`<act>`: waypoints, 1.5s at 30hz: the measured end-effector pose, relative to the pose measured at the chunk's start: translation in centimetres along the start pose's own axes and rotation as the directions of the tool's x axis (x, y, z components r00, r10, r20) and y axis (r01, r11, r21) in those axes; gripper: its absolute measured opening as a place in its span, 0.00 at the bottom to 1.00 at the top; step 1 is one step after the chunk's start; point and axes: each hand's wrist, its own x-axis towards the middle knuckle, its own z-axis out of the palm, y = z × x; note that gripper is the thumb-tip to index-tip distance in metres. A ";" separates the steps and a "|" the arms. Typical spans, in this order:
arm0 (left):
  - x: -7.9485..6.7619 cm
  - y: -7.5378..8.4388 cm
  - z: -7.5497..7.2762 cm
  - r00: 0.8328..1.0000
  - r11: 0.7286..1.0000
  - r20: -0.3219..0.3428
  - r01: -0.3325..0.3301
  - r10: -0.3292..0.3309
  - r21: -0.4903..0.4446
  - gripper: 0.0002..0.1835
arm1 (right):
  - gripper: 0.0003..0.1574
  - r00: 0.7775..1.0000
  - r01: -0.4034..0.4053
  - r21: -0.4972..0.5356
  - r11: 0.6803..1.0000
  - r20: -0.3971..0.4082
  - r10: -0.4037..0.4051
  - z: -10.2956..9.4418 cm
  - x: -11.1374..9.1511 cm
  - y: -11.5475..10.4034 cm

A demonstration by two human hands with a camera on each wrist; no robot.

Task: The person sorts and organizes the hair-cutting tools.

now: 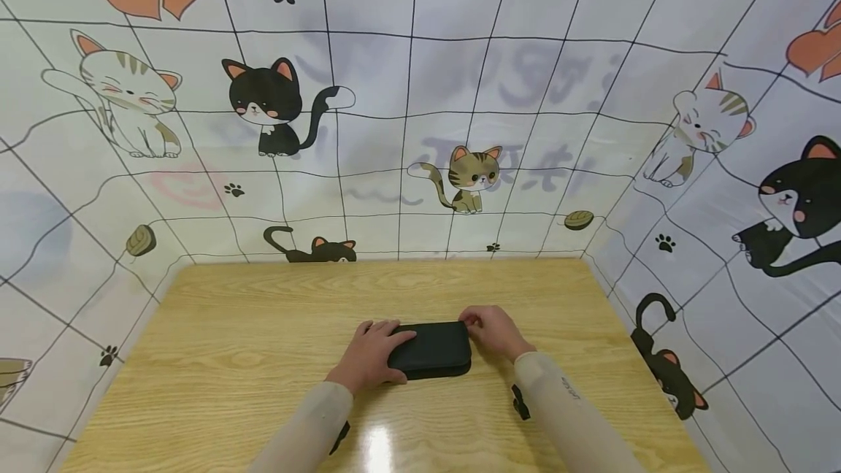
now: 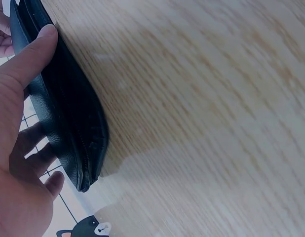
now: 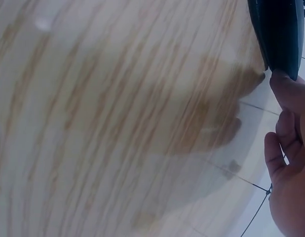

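A black zip-up case (image 1: 430, 350), shaped like a long wallet, lies on the wooden table. My left hand (image 1: 371, 353) holds its left end, with the thumb along the near edge and fingers spread over the top and far side. From the left wrist, a zipper (image 2: 83, 153) shows along the edge of the case. At the far right corner of the case my right hand (image 1: 496, 329) pinches with thumb and forefinger. Whether a zipper pull is between those fingertips is hidden. In the right wrist view the thumb and fingertips meet the end of the case (image 3: 281, 37).
The wooden table (image 1: 250, 400) spreads around both hands. Behind it and along the sides hang white sheets (image 1: 374, 144) with a grid and cartoon cats. A dark strap (image 1: 520, 401) shows below the right sleeve.
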 end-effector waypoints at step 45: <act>1.5 3.0 -1.4 0.995 0.982 0.096 -0.003 -0.015 0.190 0.40 | 0.03 0.998 0.060 -0.069 0.996 0.018 -0.059 -0.6 -0.7 1.4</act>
